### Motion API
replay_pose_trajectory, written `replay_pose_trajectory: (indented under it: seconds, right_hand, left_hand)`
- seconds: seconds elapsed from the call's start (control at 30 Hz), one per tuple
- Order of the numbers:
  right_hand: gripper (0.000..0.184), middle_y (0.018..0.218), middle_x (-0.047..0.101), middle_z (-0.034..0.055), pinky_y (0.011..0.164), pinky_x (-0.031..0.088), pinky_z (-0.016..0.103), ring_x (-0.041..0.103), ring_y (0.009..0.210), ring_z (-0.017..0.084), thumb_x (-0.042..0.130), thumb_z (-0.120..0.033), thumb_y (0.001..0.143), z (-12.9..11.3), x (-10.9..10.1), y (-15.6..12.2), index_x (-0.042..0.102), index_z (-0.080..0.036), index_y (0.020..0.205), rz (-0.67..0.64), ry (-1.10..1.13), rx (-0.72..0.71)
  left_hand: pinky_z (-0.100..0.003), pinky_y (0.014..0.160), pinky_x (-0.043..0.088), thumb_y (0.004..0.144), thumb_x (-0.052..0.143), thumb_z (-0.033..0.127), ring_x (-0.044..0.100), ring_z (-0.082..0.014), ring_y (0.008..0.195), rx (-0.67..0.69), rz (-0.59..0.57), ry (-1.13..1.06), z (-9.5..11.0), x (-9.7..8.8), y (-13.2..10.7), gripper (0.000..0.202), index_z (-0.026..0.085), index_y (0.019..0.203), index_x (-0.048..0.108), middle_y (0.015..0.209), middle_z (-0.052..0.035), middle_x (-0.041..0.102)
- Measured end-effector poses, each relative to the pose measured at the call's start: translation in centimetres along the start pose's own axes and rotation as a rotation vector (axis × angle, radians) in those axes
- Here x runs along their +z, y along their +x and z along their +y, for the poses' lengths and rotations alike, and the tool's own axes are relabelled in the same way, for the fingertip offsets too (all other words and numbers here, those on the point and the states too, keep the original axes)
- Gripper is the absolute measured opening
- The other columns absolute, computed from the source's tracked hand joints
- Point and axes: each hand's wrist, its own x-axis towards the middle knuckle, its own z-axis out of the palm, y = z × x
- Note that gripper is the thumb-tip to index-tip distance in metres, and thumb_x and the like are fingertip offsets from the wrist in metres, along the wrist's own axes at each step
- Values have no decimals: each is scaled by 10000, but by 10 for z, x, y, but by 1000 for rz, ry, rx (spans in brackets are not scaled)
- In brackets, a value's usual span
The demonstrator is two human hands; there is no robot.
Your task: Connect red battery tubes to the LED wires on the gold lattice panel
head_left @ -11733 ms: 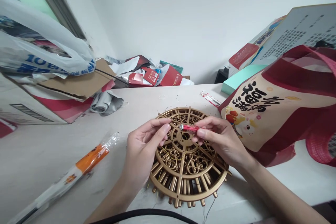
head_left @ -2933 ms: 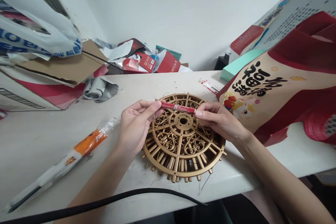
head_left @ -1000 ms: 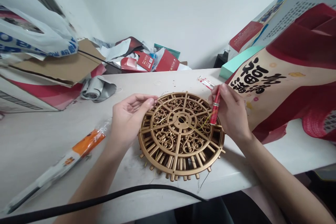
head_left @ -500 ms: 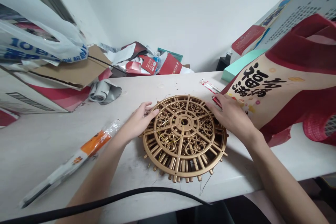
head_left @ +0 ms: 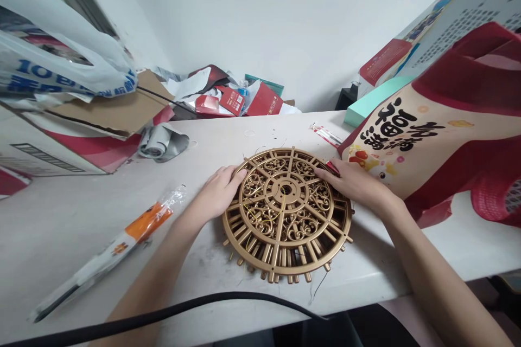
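A stack of round gold openwork wheels (head_left: 287, 252) lies flat before me, with scrollwork between spokes and pegs around the rim. Thin yellow wire (head_left: 260, 221) loops over its left half. My left hand (head_left: 222, 190) grips the left rim, thumb on top and fingers curled down the outer side. At the upper right rim is my right hand (head_left: 350, 178), its thumb over the top ring. A small red object (head_left: 332, 168) shows between the fingers of that hand; its kind is mostly hidden.
An orange-and-white wrapped umbrella-like item (head_left: 118, 244) lies left. A red-and-cream bag (head_left: 391, 146) stands close by my right hand. A black cable (head_left: 203, 299) crosses the foreground. Cartons (head_left: 73, 141) are at left, red packaging (head_left: 264, 98) at the back, a small packet (head_left: 325, 134) behind the wheels.
My left hand has closed over the left rim. My right hand has come down onto the right rim, carrying the red object with it. The wheels stay in place.
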Motion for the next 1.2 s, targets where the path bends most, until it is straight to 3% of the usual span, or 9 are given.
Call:
replay_pose_trajectory:
  seconds: [0.17, 0.37, 0.67, 0.9, 1.2]
  right_hand:
    - [492, 936, 698, 161, 749, 477, 451, 658, 872, 324, 393, -688, 965, 4, 2, 3, 517, -234, 821, -11, -6, -3]
    - [458, 1011, 708, 176, 802, 482, 469, 656, 962, 349, 377, -631, 986, 4, 5, 3, 559, -223, 883, -12, -23, -36]
    - [507, 1019, 701, 196, 757, 473, 462, 650, 958, 374, 292, -647, 1003, 4, 11, 2, 540, -216, 904, 23, -118, -15]
    - [497, 985, 697, 162, 753, 453, 442, 649, 931, 351, 342, -693, 985, -1, 5, 1, 519, -230, 937, 0, -65, 29]
    - [437, 1059, 734, 118, 812, 483, 437, 668, 966, 330, 566, -681, 913, 0, 0, -2, 576, -249, 982, 3, 140, 119]
  left_hand:
    - [-482, 1112, 384, 976, 258, 567, 566, -310, 1193, 37, 3, 8, -7, 7, 2, 544, 184, 1112, 619, 1133, -139, 635]
    - [-483, 1104, 389, 965, 253, 543, 552, -307, 1164, 69, -11, 27, -8, 8, 4, 478, 200, 1026, 581, 1069, -130, 602]
    - [-487, 1098, 398, 959, 301, 525, 569, -313, 1144, 38, 15, -12, -3, 9, 1, 415, 219, 958, 581, 1047, -123, 604]
    - [-531, 1127, 374, 961, 330, 530, 556, -351, 1229, -14, 41, -85, -3, 10, 1, 469, 206, 1113, 634, 1199, -149, 637]
    - [-567, 1177, 336, 974, 353, 623, 525, -365, 1332, -151, 71, -214, 0, -1, -3, 556, 265, 1320, 602, 1391, -112, 630]
